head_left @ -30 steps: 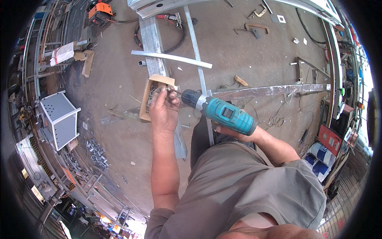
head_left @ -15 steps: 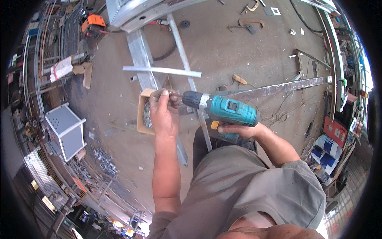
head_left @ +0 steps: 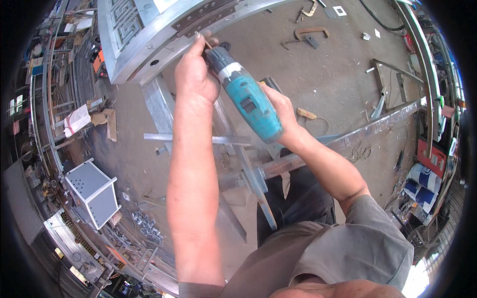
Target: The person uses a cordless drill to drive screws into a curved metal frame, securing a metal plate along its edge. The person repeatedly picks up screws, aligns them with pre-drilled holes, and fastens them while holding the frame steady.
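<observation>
Pointing up and to the left toward the edge of a grey metal panel (head_left: 154, 37), a teal drill (head_left: 252, 105) is being held in the middle of the view, in front of the body and above the floor (head_left: 343, 64). Its weight is being borne by the right hand (head_left: 280, 109), whose fingers are being kept closed around the handle, though most of that handle is being hidden beneath the drill's body. From the black chuck (head_left: 218, 57) a thin bit (head_left: 207, 43) is being extended toward the left hand (head_left: 195, 77). There the thumb and fingers are being held narrow beside the bit's tip; whether the bit itself or a small piece is being pinched between them cannot be told, as the fingertips are being blurred and partly covered. Whether the panel is being touched by the bit cannot be told either.

On the panel, a raised angular pattern is being shown on the face, a round dark hole is being shown in the side, and a brown perforated strip (head_left: 208, 14) is being carried along the edge. Below the hands, a pale metal bar (head_left: 191, 138) is being crossed by the left forearm. On the floor to the right, a rusty clamp (head_left: 312, 32) is being seen well apart from the drill, and to the left a grey box (head_left: 92, 193) with a perforated side is being seen near a heap of small metal pieces (head_left: 147, 226).
</observation>
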`<state>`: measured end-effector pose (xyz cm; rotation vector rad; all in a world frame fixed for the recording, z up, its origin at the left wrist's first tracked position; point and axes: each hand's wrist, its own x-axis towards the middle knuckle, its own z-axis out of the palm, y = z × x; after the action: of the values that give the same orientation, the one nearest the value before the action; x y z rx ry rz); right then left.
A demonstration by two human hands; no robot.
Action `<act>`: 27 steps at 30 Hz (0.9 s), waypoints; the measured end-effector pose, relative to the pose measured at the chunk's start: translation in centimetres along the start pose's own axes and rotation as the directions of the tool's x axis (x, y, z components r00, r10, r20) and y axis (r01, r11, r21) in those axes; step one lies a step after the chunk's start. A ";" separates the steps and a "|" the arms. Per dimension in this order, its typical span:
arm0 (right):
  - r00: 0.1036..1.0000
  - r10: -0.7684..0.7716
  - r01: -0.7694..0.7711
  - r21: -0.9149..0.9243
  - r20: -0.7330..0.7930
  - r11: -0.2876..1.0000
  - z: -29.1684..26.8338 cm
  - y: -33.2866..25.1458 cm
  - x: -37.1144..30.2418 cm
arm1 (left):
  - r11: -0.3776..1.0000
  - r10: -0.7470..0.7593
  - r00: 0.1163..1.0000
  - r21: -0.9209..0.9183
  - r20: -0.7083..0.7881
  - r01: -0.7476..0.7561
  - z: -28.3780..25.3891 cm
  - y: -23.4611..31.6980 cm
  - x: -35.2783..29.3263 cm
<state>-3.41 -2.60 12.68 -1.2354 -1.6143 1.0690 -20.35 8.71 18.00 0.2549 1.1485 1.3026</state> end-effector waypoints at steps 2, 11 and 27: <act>0.999 -0.021 0.021 -0.013 -0.047 1.000 1.3 1.7 2.4 | 0.999 0.013 1.000 0.044 -0.010 -0.012 0.5 0.3 2.7; 0.999 0.011 -0.008 0.062 -0.041 0.998 4.0 5.1 5.6 | 0.992 0.094 0.991 0.090 -0.096 -0.086 0.0 0.2 6.9; 0.996 0.087 -0.085 0.111 -0.015 0.990 5.0 4.9 6.1 | 0.972 0.157 0.985 0.185 -0.069 -0.142 -0.1 0.9 7.6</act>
<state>-7.87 3.44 7.14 -1.2469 -1.4783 1.1799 -22.16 15.30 14.67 0.4303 1.3411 1.3530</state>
